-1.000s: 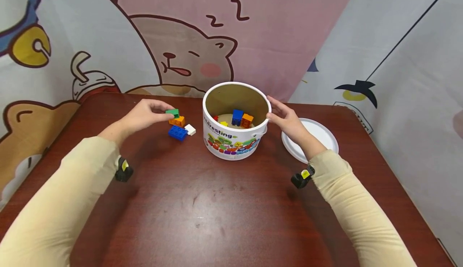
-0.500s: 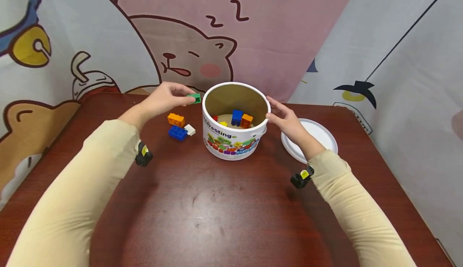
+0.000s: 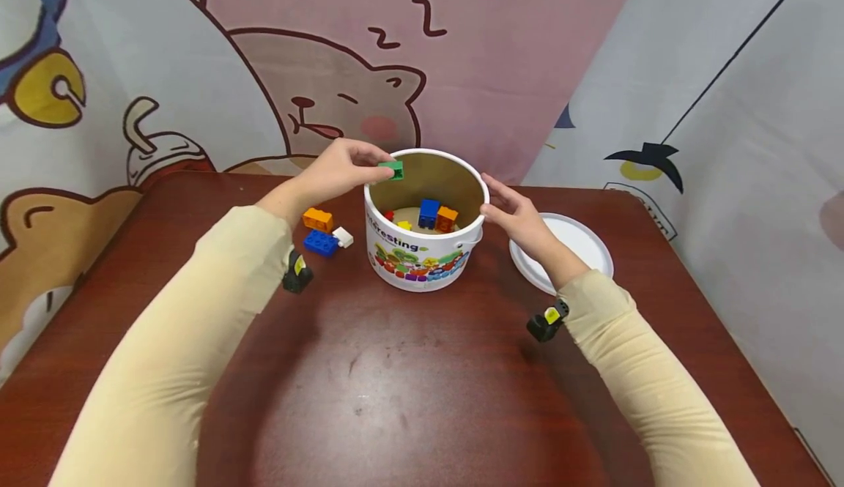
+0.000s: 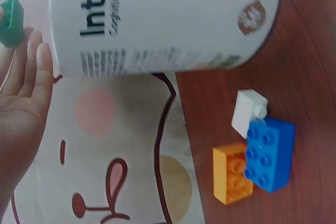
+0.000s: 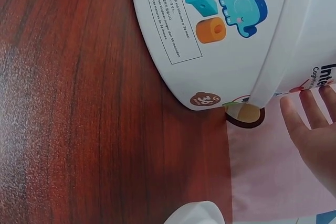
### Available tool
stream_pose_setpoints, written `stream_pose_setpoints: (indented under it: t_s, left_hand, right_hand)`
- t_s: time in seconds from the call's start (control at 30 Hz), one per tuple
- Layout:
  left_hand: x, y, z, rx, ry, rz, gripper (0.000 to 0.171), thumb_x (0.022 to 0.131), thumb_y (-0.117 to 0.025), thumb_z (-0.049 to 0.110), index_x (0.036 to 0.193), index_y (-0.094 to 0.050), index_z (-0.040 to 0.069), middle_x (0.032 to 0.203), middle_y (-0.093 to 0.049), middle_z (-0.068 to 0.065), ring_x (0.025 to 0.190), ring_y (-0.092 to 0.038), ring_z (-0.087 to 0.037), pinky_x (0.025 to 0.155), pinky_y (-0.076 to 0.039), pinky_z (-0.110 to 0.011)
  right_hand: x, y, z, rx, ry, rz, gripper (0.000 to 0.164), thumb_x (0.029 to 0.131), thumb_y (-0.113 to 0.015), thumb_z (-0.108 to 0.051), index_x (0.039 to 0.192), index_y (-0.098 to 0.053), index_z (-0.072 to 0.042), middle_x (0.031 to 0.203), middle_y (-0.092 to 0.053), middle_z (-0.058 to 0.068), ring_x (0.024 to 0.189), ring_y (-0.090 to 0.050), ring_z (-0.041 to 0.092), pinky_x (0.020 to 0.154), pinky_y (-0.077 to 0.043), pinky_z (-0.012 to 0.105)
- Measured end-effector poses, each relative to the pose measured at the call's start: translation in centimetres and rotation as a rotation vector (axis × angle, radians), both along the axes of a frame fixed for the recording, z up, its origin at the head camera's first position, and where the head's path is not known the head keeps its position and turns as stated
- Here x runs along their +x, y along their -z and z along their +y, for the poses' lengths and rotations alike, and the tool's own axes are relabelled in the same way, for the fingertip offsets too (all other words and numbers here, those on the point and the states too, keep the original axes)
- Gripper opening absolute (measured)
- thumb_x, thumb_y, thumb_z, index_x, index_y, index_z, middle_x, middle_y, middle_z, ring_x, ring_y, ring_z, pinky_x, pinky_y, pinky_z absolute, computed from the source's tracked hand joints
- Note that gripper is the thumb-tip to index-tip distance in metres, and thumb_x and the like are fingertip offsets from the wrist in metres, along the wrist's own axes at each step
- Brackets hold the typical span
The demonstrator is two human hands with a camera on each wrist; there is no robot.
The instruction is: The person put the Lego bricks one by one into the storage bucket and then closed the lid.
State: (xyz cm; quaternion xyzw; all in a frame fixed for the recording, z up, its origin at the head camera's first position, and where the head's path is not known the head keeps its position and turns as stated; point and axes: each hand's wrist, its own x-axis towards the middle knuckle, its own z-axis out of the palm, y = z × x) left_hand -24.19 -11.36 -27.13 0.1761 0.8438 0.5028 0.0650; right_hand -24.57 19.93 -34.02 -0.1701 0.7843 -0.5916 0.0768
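My left hand (image 3: 338, 172) pinches a green toy brick (image 3: 395, 170) between thumb and fingers, over the left rim of a white bucket (image 3: 389, 253). My right hand (image 3: 524, 227) rests straight fingers against the right side of the bucket near its rim. Inside the bucket lie a blue brick (image 3: 428, 213), an orange brick (image 3: 446, 219) and small yellow and red pieces. To its left on the table sit an orange brick (image 4: 231, 174), a blue brick (image 4: 273, 156) and a small white brick (image 4: 249, 111), close together.
A round white lid (image 3: 590, 249) lies on the brown wooden table (image 3: 422, 384), right of the bucket and partly beneath my right forearm. A printed cloth (image 3: 501, 69) with cartoon animals hangs behind the table. The bucket's handle (image 3: 471, 240) hangs against its side.
My left hand has lifted the green brick off the spot by the other loose bricks and carried it right, to above the bucket's rim. The right hand stays at the bucket.
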Motion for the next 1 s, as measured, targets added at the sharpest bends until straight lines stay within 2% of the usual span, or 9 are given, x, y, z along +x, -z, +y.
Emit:
stream_pose_setpoints:
  t_s: [0.1,0.3,0.53,0.73,0.8,1.0]
  left_hand:
    - [-0.2,-0.1,0.8,0.008,0.010,0.002,0.031,0.087,-0.066,0.022,0.113,-0.065,0.005,0.106,-0.067,-0.011,0.093,-0.061,-0.019,0.088,-0.049,-0.035]
    - [-0.5,0.0,2.1,-0.030,0.031,0.010,0.031,0.086,-0.067,0.020,0.114,-0.065,0.007,0.108,-0.066,-0.011,0.097,-0.059,-0.018,0.090,-0.046,-0.032]
    - [-0.8,0.4,3.4,-0.079,0.062,-0.003,0.037,0.085,-0.068,0.020,0.119,-0.063,0.006,0.119,-0.062,-0.014,0.111,-0.055,-0.022,0.099,-0.043,-0.036]
    - [-0.9,0.4,4.1,-0.063,0.092,0.003,0.033,0.087,-0.066,0.021,0.116,-0.064,0.005,0.117,-0.064,-0.011,0.110,-0.056,-0.020,0.098,-0.043,-0.034]
    - [-0.9,0.3,4.0,-0.050,0.086,0.006,0.031,0.088,-0.065,0.021,0.115,-0.064,0.006,0.116,-0.065,-0.010,0.108,-0.057,-0.019,0.097,-0.044,-0.033]
    - [-0.8,0.1,2.5,-0.017,0.015,0.041,0.029,0.088,-0.065,0.023,0.112,-0.065,0.007,0.112,-0.065,-0.010,0.103,-0.058,-0.019,0.094,-0.044,-0.034]
  right_hand:
    - [0.0,0.0,-0.1,0.005,-0.003,0.006,0.060,0.093,-0.053,-0.007,0.147,-0.027,-0.009,0.142,-0.040,0.025,0.126,-0.042,0.036,0.084,-0.046,0.011]
    - [0.0,0.0,-0.3,-0.001,-0.005,0.000,0.060,0.093,-0.052,-0.005,0.147,-0.027,-0.010,0.143,-0.040,0.023,0.125,-0.044,0.033,0.088,-0.047,0.017]
    - [0.0,0.0,-0.4,-0.001,-0.001,-0.013,0.060,0.093,-0.052,-0.004,0.148,-0.027,-0.011,0.143,-0.039,0.023,0.126,-0.043,0.033,0.084,-0.047,0.012]
    - [0.0,0.1,-0.3,0.006,0.006,-0.016,0.060,0.093,-0.052,-0.003,0.148,-0.027,-0.010,0.143,-0.040,0.022,0.128,-0.043,0.033,0.097,-0.047,0.031]
    - [0.1,0.1,-0.3,0.003,0.004,-0.015,0.060,0.093,-0.052,-0.004,0.148,-0.027,-0.010,0.143,-0.039,0.022,0.128,-0.043,0.034,0.098,-0.046,0.032]
    - [0.2,0.0,-0.1,0.002,0.015,-0.007,0.060,0.094,-0.053,-0.006,0.148,-0.027,-0.010,0.143,-0.039,0.023,0.127,-0.042,0.036,0.090,-0.048,0.021]
